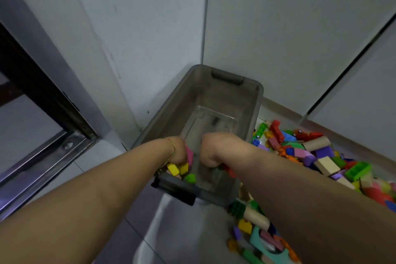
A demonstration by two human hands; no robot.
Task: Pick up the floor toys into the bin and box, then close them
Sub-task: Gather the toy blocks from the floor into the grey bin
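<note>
left grip [179, 152]: fingers curled round a handful of blocks [173, 169] (pink, yellow and green pieces show under the palm).
right grip [216, 150]: curled too, holding a red piece [230, 172]; the rest of its load is hidden by the wrist.
bin [171, 103]: clear grey and open-topped, directly below both grips, which sit inside the near end just past the dark near handle [173, 188]. Bottom looks almost bare.
bin axis: long side runs straight away from the grips toward the wall corner, with the far handle [227, 77] at the other end.
key relation: drop zone is straight down, so opening the fingers should be enough, no reach needed.
floor toys [310, 150]: big loose pile on the floor to the right of the right grip, and more behind it under the right forearm. Right grip is nearer, likely the one to scoop next.
progress: early, most toys not yet binned.
lid, box: can't identify either here.
writing/brands: none readable.
</note>
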